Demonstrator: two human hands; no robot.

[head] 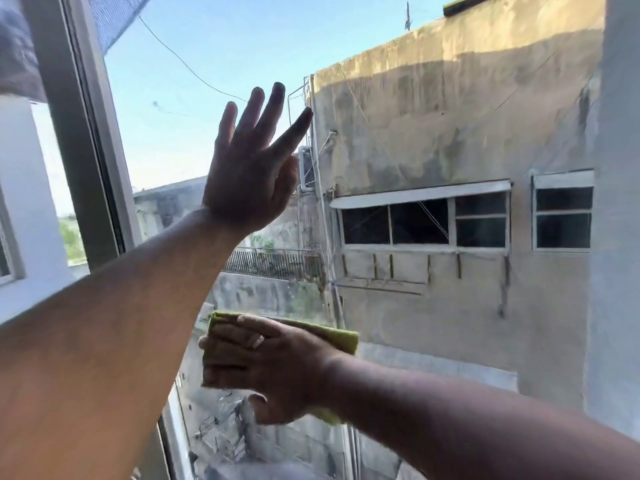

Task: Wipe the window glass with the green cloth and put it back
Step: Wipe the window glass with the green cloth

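the right hand (pixel 273 367) presses the folded green cloth (pixel 341 336) flat to the lower window glass (pixel 180 98), fingers together pointing left along its long axis, while the left hand (pixel 252 168), fingers spread, braces on the pane above.

Left hand (pixel 251 168) is raised, fingers spread, palm laid flat toward window glass (pixel 180 57). Green cloth (pixel 341 336) is pressed on the glass lower down by right hand (pixel 268 363), fingers laid flat over it. Grey window frame (pixel 88 140) is seen at left. Stained concrete building (pixel 450 133) is seen through the glass.
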